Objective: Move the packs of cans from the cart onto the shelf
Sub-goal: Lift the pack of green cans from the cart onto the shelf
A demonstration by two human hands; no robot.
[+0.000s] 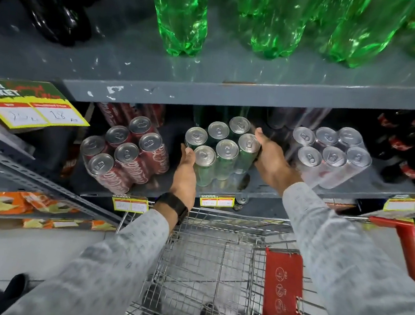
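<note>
A shrink-wrapped pack of green cans (pixel 223 150) rests on the grey shelf (pixel 248 190), between a pack of red cans (pixel 124 150) on its left and a pack of silver cans (pixel 327 155) on its right. My left hand (pixel 186 173) presses flat against the green pack's left side. Against its right side lies my right hand (pixel 272 155), fingers reaching toward the back. Both hands clasp the pack between them. Below, the wire cart (pixel 207 265) shows a bare mesh floor.
The shelf above (pixel 232 94) carries green bottles (pixel 181 17) and dark bottles (pixel 51 5), leaving low headroom over the cans. Dark red-labelled bottles (pixel 413 147) stand at far right. Price tags (pixel 216 201) line the shelf edge. The cart's red handle (pixel 407 240) is at right.
</note>
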